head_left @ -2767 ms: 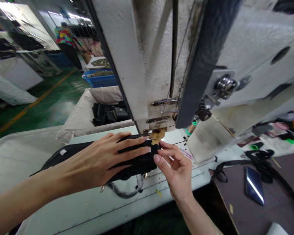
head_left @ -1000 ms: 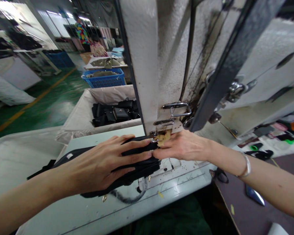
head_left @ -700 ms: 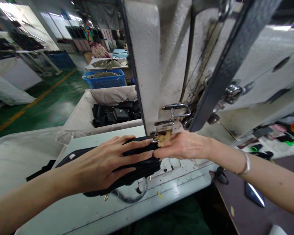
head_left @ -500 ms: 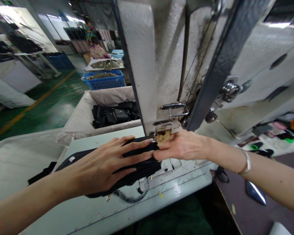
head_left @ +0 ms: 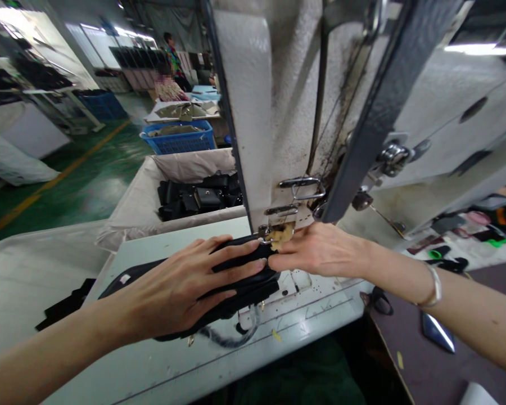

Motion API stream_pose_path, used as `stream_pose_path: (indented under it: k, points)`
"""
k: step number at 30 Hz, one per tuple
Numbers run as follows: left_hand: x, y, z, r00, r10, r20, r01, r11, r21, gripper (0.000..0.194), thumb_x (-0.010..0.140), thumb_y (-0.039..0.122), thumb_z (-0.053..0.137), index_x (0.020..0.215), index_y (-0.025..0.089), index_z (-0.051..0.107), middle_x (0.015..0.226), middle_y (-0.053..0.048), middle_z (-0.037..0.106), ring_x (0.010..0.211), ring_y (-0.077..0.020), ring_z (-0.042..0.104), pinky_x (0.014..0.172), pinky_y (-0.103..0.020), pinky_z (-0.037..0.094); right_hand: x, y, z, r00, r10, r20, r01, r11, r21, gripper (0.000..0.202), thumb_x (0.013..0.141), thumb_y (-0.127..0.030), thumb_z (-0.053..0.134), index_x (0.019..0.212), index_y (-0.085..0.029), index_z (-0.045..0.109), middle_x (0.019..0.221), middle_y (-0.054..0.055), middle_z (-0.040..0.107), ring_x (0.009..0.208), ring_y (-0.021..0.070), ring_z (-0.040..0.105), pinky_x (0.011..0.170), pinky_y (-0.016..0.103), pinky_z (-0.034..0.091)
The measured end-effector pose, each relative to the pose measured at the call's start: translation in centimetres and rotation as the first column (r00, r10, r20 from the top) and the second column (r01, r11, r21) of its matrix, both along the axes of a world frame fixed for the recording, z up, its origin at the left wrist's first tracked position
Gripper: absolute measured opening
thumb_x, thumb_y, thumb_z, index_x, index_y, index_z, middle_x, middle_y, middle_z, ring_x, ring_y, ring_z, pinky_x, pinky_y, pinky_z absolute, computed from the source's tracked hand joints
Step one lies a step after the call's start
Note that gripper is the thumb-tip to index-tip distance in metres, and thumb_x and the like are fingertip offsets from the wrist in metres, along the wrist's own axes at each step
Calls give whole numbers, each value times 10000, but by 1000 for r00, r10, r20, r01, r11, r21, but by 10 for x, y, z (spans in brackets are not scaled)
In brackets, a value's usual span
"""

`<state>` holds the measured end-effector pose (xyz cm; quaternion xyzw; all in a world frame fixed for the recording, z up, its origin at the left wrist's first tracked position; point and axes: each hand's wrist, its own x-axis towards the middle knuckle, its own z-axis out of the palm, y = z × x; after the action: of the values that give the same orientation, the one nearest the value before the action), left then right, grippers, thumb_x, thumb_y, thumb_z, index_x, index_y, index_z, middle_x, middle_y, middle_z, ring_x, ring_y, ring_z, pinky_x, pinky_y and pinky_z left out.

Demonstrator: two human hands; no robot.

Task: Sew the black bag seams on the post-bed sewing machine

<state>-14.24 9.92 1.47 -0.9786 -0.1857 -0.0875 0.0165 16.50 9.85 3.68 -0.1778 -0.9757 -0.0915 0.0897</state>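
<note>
A black bag, with layered fabric and a small white patch, lies on the pale sewing table. Its right end reaches under the head of a sewing machine, by the metal presser foot. My left hand rests flat on top of it, fingers stretched and spread toward the foot. Close to the needle area, my right hand has its fingers drawn together at the bag's edge; some fingertips are hidden. A yellowish wad sits beside the foot. A plastic-wrapped strap curves out in front.
Behind the table stands a cloth-lined bin holding black pieces. Farther back are a blue crate and people. To the right, a brown surface carries a shiny dark object and scraps.
The bag and both hands have shifted very slightly to the right. My left hand stays flat on the bag, and my right hand stays at its edge.
</note>
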Motion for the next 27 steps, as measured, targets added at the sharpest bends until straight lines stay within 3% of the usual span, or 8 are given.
stream_pose_path:
  k: [2, 4, 8, 11, 13, 15, 18, 27]
  points:
    - [1, -1, 0, 1000, 2, 10, -2, 1000, -5, 624, 975, 218, 533, 1545, 381, 339, 1569, -11, 443, 1313, -269, 521, 1096, -482, 477, -1, -5, -9, 992, -63, -111, 51, 993, -109, 182, 1020, -138, 457, 1071, -235, 603, 857, -35, 684, 655, 98, 565, 554, 296, 282]
    - [2, -2, 0, 1000, 6, -5, -6, 1000, -19, 628, 984, 213, 515, 1557, 368, 313, 1588, -9, 414, 1336, -264, 501, 1108, -482, 466, -3, -14, -24, 932, -209, -297, 104, 937, -333, 107, 1016, -267, 535, 1090, -235, 605, 871, -29, 692, 682, 94, 598, 598, 266, 367]
    - [2, -2, -2, 1000, -5, -8, 5, 1000, -25, 627, 996, 210, 489, 1572, 342, 280, 1611, -12, 376, 1361, -253, 482, 1141, -489, 432, -15, -42, -53, 582, -624, -522, -63, 605, -793, 215, 905, -312, 713, 1074, -227, 612, 843, -24, 671, 758, 98, 657, 700, 216, 506]
    - [2, -2, -4, 1000, -2, 21, 3, 1000, -21, 621, 988, 208, 501, 1562, 345, 308, 1603, -10, 389, 1373, -260, 463, 1140, -484, 433, -31, -59, -66, 319, -830, -458, -349, 346, -871, 338, 822, -261, 795, 1093, -241, 594, 825, -49, 620, 722, 95, 682, 669, 203, 548]
    - [1, -2, -5, 1000, 2, 28, -1, 1000, -22, 616, 987, 209, 502, 1558, 347, 319, 1607, -7, 383, 1381, -264, 449, 1136, -481, 437, -42, -65, -69, 197, -901, -387, -507, 244, -827, 401, 777, -244, 832, 1084, -245, 574, 847, -59, 602, 705, 98, 693, 687, 231, 586]
    - [1, -2, -5, 1000, -4, 29, 4, 1000, -24, 613, 987, 217, 497, 1560, 341, 316, 1617, -9, 364, 1384, -265, 442, 1132, -482, 441, -51, -68, -70, 97, -936, -338, -593, 218, -775, 411, 749, -245, 853, 1035, -230, 559, 810, -65, 602, 663, 104, 693, 665, 249, 608]
    - [0, -1, -5, 999, -19, 35, 20, 999, -28, 613, 983, 216, 501, 1558, 331, 322, 1607, -26, 383, 1375, -265, 465, 1133, -489, 446, -61, -70, -69, -3, -951, -309, -617, 245, -747, 385, 731, -262, 865, 947, -199, 553, 727, -60, 621, 607, 120, 695, 565, 214, 590]
    - [1, -1, -2, 1000, -13, 22, 14, 999, -49, 642, 969, 173, 524, 1553, 356, 329, 1571, -34, 443, 1343, -255, 526, 1138, -487, 453, -68, -74, -67, -84, -959, -272, -678, 255, -689, 333, 724, -237, 876, 966, -168, 657, 716, -42, 666, 594, 114, 712, 588, 196, 606]
